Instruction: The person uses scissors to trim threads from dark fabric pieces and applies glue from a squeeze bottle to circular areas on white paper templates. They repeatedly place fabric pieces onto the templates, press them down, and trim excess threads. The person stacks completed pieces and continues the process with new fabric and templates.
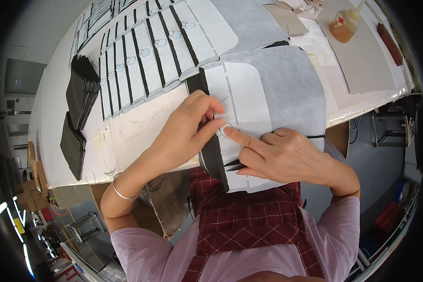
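Note:
Before me lies a white and grey sheet piece (291,89) with a black strip (212,150) along its left edge. My left hand (188,122) is closed over that strip. Its thumb and fingertips pinch a thin dark cord loop (216,115). My right hand (286,155) stretches its index finger onto a small round pale patch (226,129) beside the loop. The other right fingers are curled round a dark pointed thing (234,165), mostly hidden by the hand. Its kind cannot be made out.
Overlapping rows of similar white pieces with black strips and round patches (160,42) cover the far left. Folded black pieces (82,94) are stacked at the left. At the far right are a squeeze bottle of amber liquid (345,26), grey board (357,61) and a brown-handled tool (390,44).

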The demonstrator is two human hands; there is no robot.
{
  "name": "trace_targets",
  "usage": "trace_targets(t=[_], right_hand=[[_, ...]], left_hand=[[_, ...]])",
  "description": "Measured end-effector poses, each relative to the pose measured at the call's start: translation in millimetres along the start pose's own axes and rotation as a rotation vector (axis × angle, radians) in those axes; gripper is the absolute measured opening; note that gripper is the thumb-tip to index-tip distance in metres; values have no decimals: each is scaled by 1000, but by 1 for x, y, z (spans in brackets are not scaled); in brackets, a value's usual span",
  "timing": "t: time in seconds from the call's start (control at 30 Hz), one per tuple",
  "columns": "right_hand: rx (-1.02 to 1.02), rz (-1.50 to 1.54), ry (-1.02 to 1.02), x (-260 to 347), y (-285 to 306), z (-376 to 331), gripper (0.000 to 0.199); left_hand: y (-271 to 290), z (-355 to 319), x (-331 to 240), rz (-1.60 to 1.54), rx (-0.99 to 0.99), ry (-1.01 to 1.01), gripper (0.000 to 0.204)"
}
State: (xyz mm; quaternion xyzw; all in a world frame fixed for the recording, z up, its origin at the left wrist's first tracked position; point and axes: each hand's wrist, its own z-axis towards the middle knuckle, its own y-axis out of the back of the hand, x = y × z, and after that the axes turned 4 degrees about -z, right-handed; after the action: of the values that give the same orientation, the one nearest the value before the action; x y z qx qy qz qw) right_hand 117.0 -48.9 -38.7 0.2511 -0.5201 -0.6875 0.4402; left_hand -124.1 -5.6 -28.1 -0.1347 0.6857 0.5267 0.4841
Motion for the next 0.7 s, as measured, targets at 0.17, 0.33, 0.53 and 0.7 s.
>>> trace_targets(t=[0.17,0.33,0.53,0.7], right_hand=[[-4,9,-2,0,0,0,34],[2,16,-1,-2,0,0,34],[15,4,0,-1,-1,0,33],[26,2,3,-1,1,1,34]], left_hand=[[4,-4,3,57,-20,15,7],[27,-19,7,127,-61,171,9],[31,-18,8,142,-82,79,10],[24,-7,19,89,97,-61,13]])
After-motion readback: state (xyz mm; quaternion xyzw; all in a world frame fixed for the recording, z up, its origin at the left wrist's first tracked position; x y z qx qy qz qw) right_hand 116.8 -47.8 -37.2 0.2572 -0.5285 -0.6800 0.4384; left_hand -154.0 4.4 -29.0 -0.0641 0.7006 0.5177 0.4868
